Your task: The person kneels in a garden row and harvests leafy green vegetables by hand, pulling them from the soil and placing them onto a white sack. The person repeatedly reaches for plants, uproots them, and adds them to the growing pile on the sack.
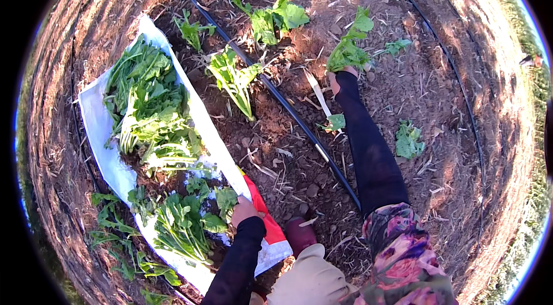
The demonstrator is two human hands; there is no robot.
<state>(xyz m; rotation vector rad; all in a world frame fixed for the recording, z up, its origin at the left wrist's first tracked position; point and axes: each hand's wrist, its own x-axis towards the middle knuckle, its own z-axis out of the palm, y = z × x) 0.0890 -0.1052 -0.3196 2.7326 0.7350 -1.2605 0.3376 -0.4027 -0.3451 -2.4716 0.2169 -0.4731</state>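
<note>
My right hand (342, 76) reaches out over the soil and grips a leafy green plant (351, 52) near its base; the fingers are partly hidden by the leaves. My left hand (246, 213) holds the near right edge of a white sheet or opened sack (96, 101), which has a red patch on its outer side. A heap of cut leafy greens (147, 84) lies on the far half of the sheet. Closer to me, a smaller bunch of greens (183, 223) rests on it beside my left hand.
A black drip irrigation pipe (293, 117) runs diagonally between the sheet and my right arm. Rooted leafy plants (235, 80) stand along it, with another clump (276, 19) farther off. Loose leaves (409, 138) lie at right. My boot (301, 233) is beside the sheet.
</note>
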